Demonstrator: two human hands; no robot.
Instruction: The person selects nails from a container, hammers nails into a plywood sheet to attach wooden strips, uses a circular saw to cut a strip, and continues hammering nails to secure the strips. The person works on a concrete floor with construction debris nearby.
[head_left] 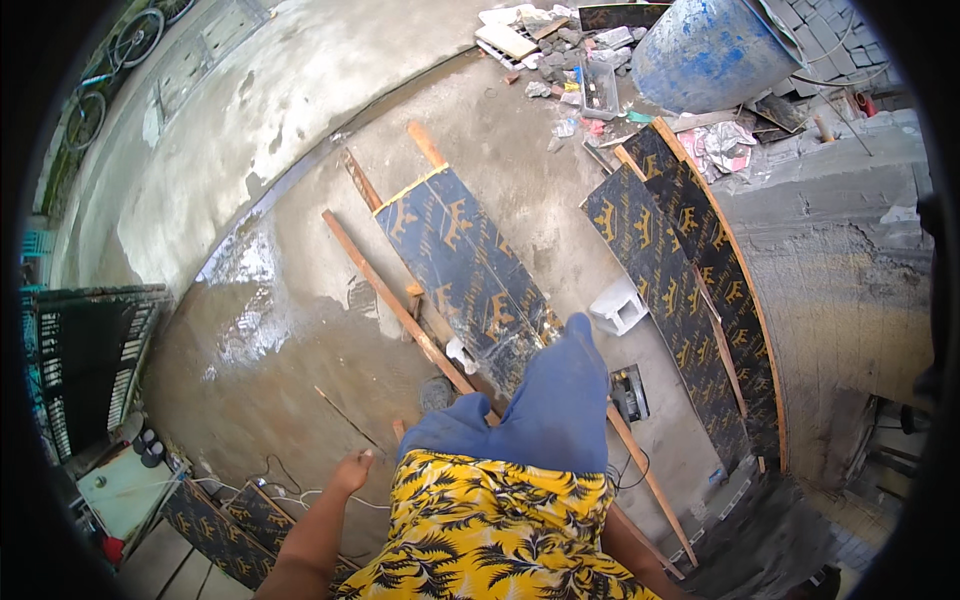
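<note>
My left hand hangs at my left side over the wet concrete floor, its fingers curled closed. What is inside the curl, if anything, is hidden. A thin dark rod or stick runs close by its fingertips; whether they touch cannot be told. On the right only my forearm shows beside the yellow patterned shirt, and my right hand is out of sight. Ahead of me lies a black form panel with gold print, my right leg over its near end. A long timber strip slants along its left side.
More black panels with wooden edging lie at the right, beside a white hollow box and a dark power tool. A blue barrel and rubble are at the far right. Cables trail at lower left.
</note>
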